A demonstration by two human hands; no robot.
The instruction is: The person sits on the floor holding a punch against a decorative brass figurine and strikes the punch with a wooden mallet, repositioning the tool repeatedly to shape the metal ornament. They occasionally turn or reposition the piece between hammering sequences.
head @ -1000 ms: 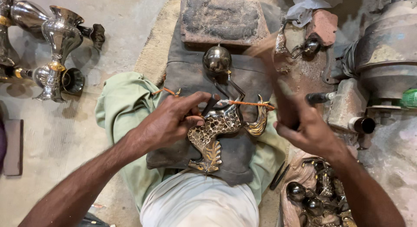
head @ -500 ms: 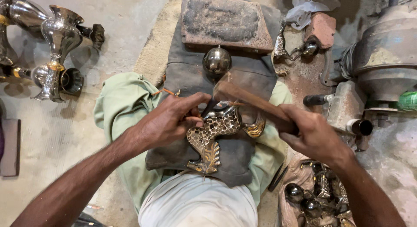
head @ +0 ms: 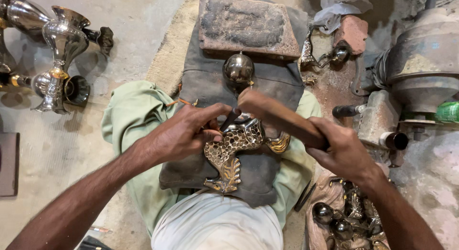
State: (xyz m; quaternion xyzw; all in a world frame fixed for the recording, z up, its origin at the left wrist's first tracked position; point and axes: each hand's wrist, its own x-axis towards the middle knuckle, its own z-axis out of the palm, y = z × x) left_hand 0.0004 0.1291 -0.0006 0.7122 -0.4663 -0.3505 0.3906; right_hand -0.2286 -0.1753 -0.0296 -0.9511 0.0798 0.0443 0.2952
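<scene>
Clenched right hand [head: 345,152] grips wooden mallet [head: 279,117]; mallet head now low, over chisel top. Left hand [head: 184,133] pinches thin chisel [head: 230,119] upright against perforated brass ornament [head: 230,152]. Ornament lies on dark leather pad [head: 267,82] across lap, leaf-shaped end toward body. Open sack [head: 321,202] at lower right holds small shiny metal balls and brass pieces. Silver goblets [head: 58,44] lie upper left on floor. One second earlier, mallet was raised high near right; half second earlier, halfway down.
</scene>
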